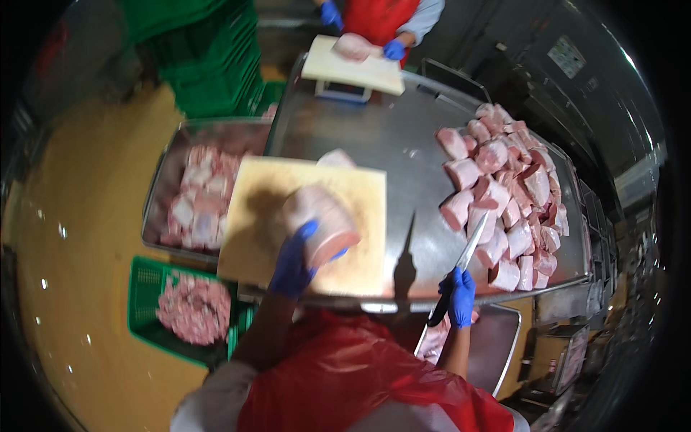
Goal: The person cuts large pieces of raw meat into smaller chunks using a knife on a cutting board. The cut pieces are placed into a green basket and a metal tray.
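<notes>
A large pale-pink piece of meat [320,219] is positioned over the cutting board [367,230] at the near left of the steel table [417,165]; whether it rests there or is lifted cannot be told. It is clasped in the gloved left hand [294,263], with the thumb along its left side and fingertips showing beneath its near end. In the right hand [461,295] the knife [471,245] is gripped firmly by its black handle, the bare blade pointed far and right, in line with the pile of meat pieces [518,194]; whether any piece is touched by the tip cannot be seen. The likeliest trouble is a slip: the meat looks moist and rounded and is secured by one hand only, so it could be rolled or dropped toward the near edge. Gloved fingers could be cut if the blade were swung left while they are curled under the meat. Pieces at the pile's near edge could be nicked or knocked off the table by a careless wrist turn. A piece lost over the left edge could be caught in the steel bin [209,131] or green crate [142,309], and trimmings could be mixed.
</notes>
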Demonstrator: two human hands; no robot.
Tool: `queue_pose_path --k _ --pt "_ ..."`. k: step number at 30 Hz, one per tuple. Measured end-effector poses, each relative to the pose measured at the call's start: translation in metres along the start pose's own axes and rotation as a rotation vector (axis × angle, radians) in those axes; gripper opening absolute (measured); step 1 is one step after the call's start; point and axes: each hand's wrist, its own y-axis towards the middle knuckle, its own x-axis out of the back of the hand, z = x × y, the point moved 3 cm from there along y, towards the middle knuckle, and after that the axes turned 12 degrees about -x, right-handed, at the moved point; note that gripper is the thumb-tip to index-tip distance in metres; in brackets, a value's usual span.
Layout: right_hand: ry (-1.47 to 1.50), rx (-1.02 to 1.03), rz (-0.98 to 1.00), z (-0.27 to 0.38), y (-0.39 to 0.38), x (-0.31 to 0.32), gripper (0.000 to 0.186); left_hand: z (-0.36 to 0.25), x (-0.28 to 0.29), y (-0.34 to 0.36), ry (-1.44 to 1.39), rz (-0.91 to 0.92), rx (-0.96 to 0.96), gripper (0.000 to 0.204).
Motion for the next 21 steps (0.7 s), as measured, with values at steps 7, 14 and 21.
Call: queue_pose_path --k 7,14,21 --pt "-0.023 0.007 0.008 -0.003 -0.072 -0.016 0.029 -0.078 0.051 0.023 0.29 -0.113 -0.087 0.066" --pt "-0.044 -0.016 -0.071 -0.013 -0.107 -0.014 0.026 -0.138 0.193 -0.01 0.687 -0.231 -0.126 0.037" --pt "-0.091 0.255 0.038 0.075 -0.07 -0.033 0.015 -0.165 0.219 -0.03 0.698 -0.337 -0.349 0.026"
